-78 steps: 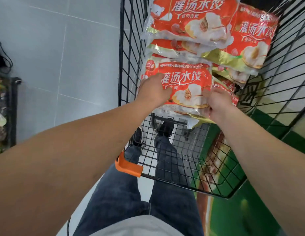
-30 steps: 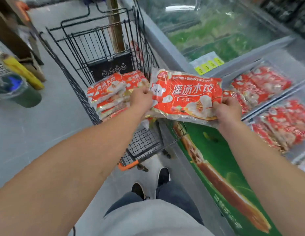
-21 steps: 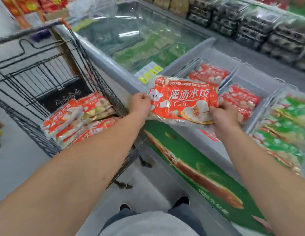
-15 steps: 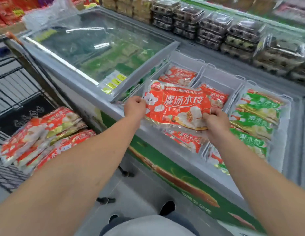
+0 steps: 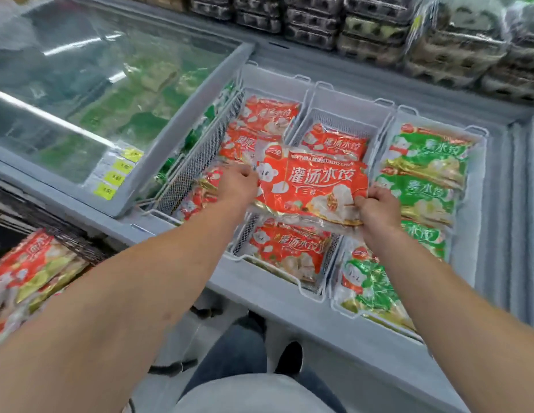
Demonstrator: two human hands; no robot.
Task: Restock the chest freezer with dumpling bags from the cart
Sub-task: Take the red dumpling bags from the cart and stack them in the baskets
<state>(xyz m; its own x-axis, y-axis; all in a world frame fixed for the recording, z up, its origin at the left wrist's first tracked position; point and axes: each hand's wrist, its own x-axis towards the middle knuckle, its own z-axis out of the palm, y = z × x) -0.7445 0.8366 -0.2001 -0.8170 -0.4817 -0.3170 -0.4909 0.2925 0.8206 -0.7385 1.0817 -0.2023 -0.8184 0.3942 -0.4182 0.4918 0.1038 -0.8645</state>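
Right now your left hand (image 5: 237,183) and your right hand (image 5: 377,210) both grip the same red dumpling bag (image 5: 312,186), one at each short end. Your left fingers are curled over its left edge, next to the cartoon figure printed there; your right fingers pinch the lower right corner, thumb on top. The bag hangs flat between your two hands, face up, above the open part of the chest freezer (image 5: 259,289).

Directly below your fingers sits the middle wire basket (image 5: 307,290), with one red bag (image 5: 289,251) lying in its near end and another red bag (image 5: 334,143) just beyond the far edge of the one you hold. Whether the held bag touches those under it cannot be told.

Beyond your left knuckles, the left wire basket (image 5: 197,162) holds more red bags (image 5: 267,117), stacked toward the far wall. Just past your right fingertips, the right-hand basket (image 5: 480,135) is filled with green dumpling bags (image 5: 423,174), running from the near rim to the far side.

Well to the left of your left hand, the sliding glass lid (image 5: 90,93) covers the rest of the freezer, with yellow price labels (image 5: 115,177) on its near corner. Behind your left forearm, at the lower left edge, more red bags lie in the cart (image 5: 72,242).
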